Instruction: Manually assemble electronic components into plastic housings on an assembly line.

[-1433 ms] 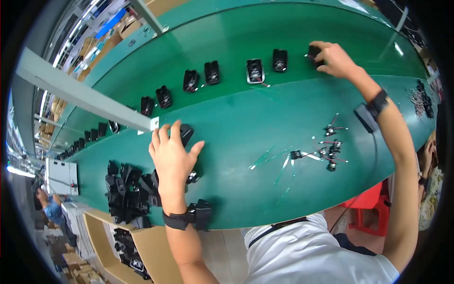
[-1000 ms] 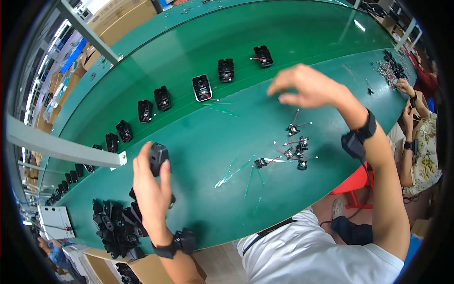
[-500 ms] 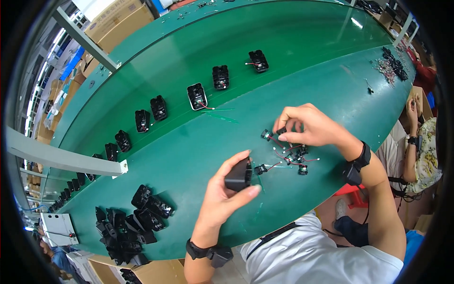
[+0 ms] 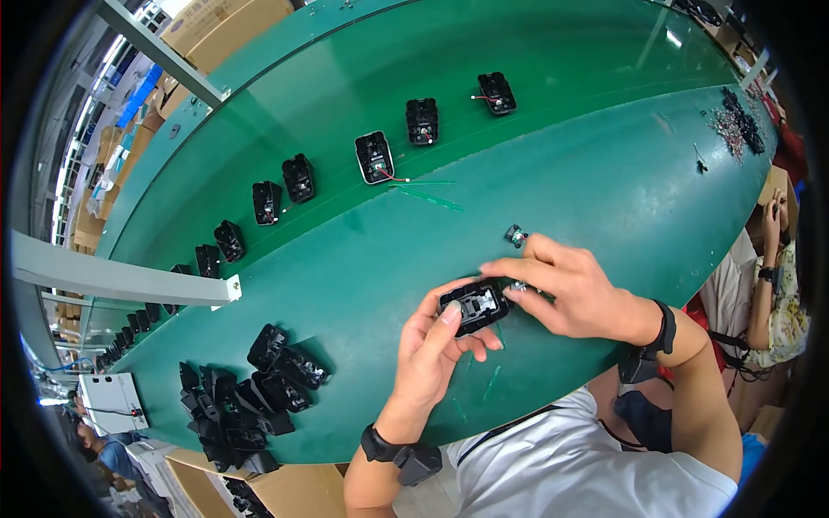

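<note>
An open black plastic housing (image 4: pixel 482 304) is held above the green worktop (image 4: pixel 371 259), clasped between the thumb and curled fingers of the left hand (image 4: pixel 425 354). The right hand (image 4: pixel 566 289) has its fingers bent, slightly parted, at the housing's right end; whether they pinch a part I cannot tell. Just beyond lies 1 small black module (image 4: pixel 515 235).

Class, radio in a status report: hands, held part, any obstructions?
Left hand holding black housing, inside showing. Right hand at its right end, grip unclear. Small black part beyond right hand; no obstruction seen.
</note>
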A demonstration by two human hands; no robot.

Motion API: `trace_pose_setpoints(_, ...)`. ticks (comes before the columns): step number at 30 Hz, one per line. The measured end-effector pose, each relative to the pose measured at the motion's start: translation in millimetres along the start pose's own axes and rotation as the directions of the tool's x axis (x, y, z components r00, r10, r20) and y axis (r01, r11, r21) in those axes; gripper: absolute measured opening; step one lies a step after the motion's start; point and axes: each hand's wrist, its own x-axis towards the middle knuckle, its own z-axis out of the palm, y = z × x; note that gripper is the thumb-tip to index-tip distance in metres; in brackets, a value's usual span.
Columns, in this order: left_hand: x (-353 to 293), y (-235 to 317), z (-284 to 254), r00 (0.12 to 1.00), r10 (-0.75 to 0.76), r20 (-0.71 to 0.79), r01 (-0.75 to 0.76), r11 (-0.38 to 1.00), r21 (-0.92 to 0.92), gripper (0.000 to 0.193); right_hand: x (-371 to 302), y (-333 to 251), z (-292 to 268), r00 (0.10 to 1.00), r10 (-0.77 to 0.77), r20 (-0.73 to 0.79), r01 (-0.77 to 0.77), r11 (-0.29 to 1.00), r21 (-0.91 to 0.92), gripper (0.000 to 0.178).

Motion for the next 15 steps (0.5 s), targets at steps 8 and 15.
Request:
trace_pose_setpoints(8,7,-6,-4,0.999,-0.028,-0.015,0.028,1.000,-0.014,0.041,-7,-2,-8,0.980,0.029,0.198,-0.059,0.988,0.146,0.060)
trace_pose_setpoints(15,9,-8,-1,0.997,0.005,0.083,-0.005,1.000,0.002,0.052,-11,13,-5,0.999,0.041,0.026,-0.045,0.981,0.187,0.037)
